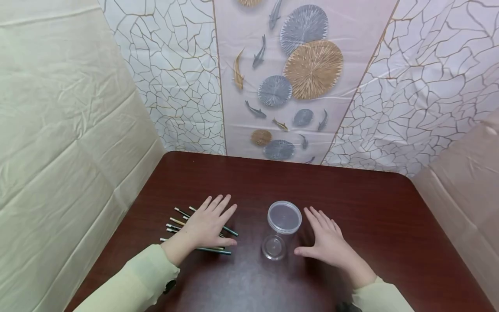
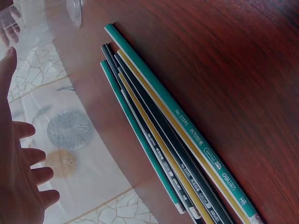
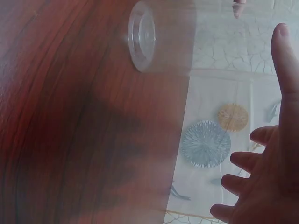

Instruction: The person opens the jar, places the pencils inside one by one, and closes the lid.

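Observation:
Several pencils in green, black and yellow lie in a loose bundle on the left of the table, with white eraser ends. Above them hovers my left hand, its fingers spread, and it hides part of the bundle in the head view. A clear plastic jar with a lid stands upright near the table's middle. Just right of the jar is my right hand, fingers extended and thumb apart, holding nothing. In the right wrist view a gap shows between that hand and the jar's base.
The dark red wooden table has rounded far corners. Behind it hangs a patterned cloth. Pale fabric walls stand at the left and right sides.

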Demonstrator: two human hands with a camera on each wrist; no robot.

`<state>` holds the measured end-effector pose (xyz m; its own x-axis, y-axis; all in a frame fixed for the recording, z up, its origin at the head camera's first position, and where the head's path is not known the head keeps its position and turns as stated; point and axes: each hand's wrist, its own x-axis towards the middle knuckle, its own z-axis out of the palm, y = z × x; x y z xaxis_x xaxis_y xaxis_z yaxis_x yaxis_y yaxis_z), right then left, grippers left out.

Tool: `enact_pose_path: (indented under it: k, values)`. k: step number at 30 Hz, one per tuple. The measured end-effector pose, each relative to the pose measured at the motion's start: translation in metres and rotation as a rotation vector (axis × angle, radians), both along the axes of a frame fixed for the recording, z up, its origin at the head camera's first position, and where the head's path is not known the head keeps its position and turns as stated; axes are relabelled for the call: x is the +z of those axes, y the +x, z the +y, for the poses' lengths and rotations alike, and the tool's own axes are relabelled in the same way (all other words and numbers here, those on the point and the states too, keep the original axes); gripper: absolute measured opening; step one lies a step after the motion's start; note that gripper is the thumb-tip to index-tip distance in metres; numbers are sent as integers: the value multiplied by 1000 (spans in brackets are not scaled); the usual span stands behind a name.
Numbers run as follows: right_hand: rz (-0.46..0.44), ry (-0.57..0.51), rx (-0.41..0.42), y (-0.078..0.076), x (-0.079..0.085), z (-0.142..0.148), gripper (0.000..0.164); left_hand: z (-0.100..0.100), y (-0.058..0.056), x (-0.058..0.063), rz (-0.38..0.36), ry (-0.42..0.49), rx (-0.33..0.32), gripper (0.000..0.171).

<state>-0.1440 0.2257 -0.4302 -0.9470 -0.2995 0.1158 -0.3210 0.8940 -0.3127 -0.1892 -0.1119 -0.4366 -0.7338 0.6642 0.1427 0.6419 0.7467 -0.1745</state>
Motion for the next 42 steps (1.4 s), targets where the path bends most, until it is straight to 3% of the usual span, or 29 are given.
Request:
enact_pose_path:
  k: [6, 23, 33, 42]
  values:
    - [15, -74, 26, -2, -4, -6, 110, -1, -1, -3, -6, 15, 1, 94]
    - [-55, -547, 127, -7, -30, -25, 104, -2, 2, -4, -10, -9, 10, 96]
    - [-99, -548, 65, -3, -37, -32, 98, -3, 3, -4, -7, -6, 15, 97]
    - [-138, -507, 26, -1, -39, -34, 79, -4, 4, -4, -27, -11, 29, 97]
